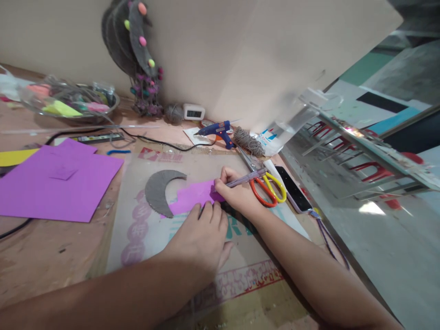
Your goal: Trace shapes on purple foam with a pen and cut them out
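Note:
My right hand (236, 188) grips a pen (248, 177), its tip end down over a strip of purple paper (192, 195). What the tip marks is hidden behind my fingers. Flat across the paper's near edge lies my left hand (202, 233), fingers stretched out and pressing it down. A grey crescent moon cutout (158, 190) overlaps the paper's left end. Beneath all of this is a printed cardboard sheet (125, 220). Just right of my right hand rest scissors (264, 192) with one orange and one yellow handle loop.
Purple sheets (79, 192) lie at left, below a metal bowl of craft bits (99, 112). Behind the cardboard sit a blue glue gun (220, 130) with its cord, grey yarn (249, 142) and a small clock (194, 112). A phone (294, 190) lies near the table's right edge.

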`<state>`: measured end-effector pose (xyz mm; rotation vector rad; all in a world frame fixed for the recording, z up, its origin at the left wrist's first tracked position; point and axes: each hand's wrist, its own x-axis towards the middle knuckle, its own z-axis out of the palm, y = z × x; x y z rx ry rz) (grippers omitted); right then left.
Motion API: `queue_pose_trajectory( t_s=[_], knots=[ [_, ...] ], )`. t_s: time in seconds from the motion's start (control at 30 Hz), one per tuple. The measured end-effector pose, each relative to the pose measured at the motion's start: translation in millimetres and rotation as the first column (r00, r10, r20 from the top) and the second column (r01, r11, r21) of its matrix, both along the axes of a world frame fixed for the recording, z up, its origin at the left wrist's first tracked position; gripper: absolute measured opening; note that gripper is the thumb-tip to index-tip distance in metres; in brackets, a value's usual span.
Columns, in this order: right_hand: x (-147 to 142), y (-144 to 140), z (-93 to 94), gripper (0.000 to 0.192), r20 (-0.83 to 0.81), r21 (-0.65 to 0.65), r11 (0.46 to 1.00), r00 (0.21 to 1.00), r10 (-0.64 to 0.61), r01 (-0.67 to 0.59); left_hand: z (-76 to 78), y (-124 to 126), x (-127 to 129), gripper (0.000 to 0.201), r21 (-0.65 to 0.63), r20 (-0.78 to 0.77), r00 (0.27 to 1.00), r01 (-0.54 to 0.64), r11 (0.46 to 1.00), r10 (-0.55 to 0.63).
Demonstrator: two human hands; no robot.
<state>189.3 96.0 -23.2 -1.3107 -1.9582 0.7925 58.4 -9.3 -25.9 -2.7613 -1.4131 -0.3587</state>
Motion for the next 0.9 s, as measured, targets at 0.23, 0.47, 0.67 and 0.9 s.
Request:
queue_pose_trajectory(
  t_s=[0.23, 0.47, 0.67, 0.9],
  knots=[
    [11.1, 3.6, 0.0, 0.027, -0.053, -0.038, 0.996, 0.996, -0.078, 0.076, -0.3, -0.2, -0.5, 0.050, 0.024, -0.002, 1.000, 0.009, 1.000, -0.009],
    [9.9, 2.7, -0.8, 0.027, -0.003, -0.020, 0.997, 0.997, -0.076, 0.076, -2.0, -0.6, -1.6, 0.049, 0.030, 0.011, 1.000, 0.016, 0.999, -0.017],
    [8.5, 2.3, -0.5, 0.027, 0.006, -0.018, 0.997, 0.997, -0.071, 0.071, -0.2, 1.1, -0.8, 0.048, 0.011, -0.004, 1.000, 0.017, 1.000, -0.017],
    [7.9, 2.0, -0.2, 0.027, 0.008, -0.014, 0.998, 0.998, -0.060, 0.060, 1.3, -0.3, -1.3, 0.049, -0.001, 0.001, 1.000, 0.022, 1.000, -0.022]
  ],
)
